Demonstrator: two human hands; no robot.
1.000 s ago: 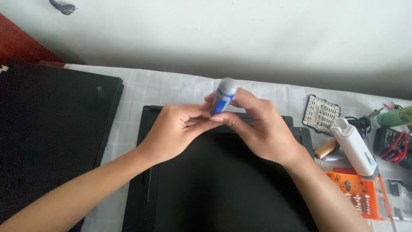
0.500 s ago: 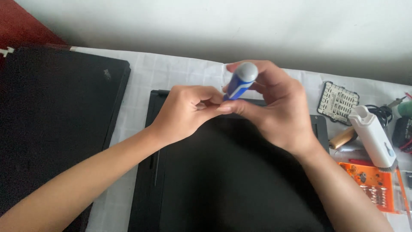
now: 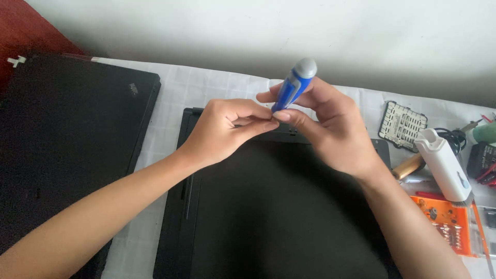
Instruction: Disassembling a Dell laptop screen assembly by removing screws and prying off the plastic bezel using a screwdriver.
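My right hand (image 3: 330, 129) grips a blue screwdriver (image 3: 292, 85) with a grey cap, handle tilted up and to the right. My left hand (image 3: 227, 126) pinches at the screwdriver's lower end with thumb and forefinger; the tip itself is hidden between the fingers. Both hands hover above the back edge of a closed black laptop (image 3: 274, 222) that lies flat on the white tablecloth (image 3: 181, 88).
A second black laptop (image 3: 62, 139) lies to the left. At the right are a perforated square plate (image 3: 402, 125), a white plastic device (image 3: 443, 164), a wooden-handled tool (image 3: 408, 166), an orange bit case (image 3: 447, 222) and dark cables (image 3: 483, 160). A pale wall runs behind.
The view has shifted, so hands and laptops sit lower and farther right in the frame. The screwdriver has tilted further upright, and both hands keep hold of it.
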